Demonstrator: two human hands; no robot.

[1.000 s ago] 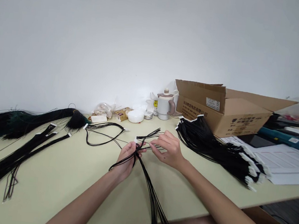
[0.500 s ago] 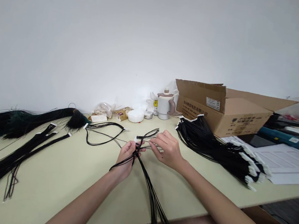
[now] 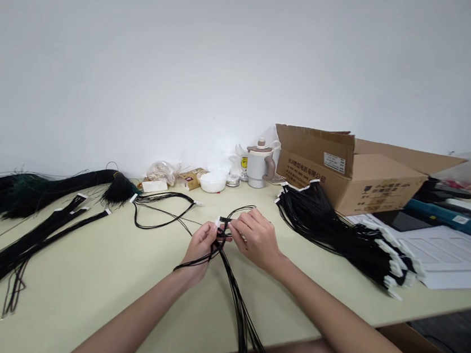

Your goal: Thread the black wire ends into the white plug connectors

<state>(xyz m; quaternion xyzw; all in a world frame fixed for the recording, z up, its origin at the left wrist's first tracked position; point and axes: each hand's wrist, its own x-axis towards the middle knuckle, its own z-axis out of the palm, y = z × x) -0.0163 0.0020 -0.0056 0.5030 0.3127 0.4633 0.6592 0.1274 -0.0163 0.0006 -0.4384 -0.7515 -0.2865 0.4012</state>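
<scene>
A bundle of thin black wires (image 3: 231, 286) hangs from my hands over the table's front edge. My left hand (image 3: 200, 252) is closed on it, thumb beside a small white connector (image 3: 218, 221); some wires loop over that wrist. Just to the right, my right hand (image 3: 254, 236) pinches black wires close to the connector. The fingertips partly hide what they hold. Beyond my left hand lies a looped wire harness (image 3: 159, 226) with white connectors at its ends.
At left lie black wire bundles (image 3: 18, 254) and a dark green-black bundle (image 3: 68, 186). Finished-looking harnesses (image 3: 339, 239) with white plugs lie at right by an open cardboard box (image 3: 379, 187). A lidded mug (image 3: 258, 165), a white bowl (image 3: 213, 182) and papers (image 3: 456, 258) are also there.
My right hand has moved slightly left, closer to the white connector and my left hand. Its fingers now pinch the wires right beside the connector. My left hand has barely moved.
</scene>
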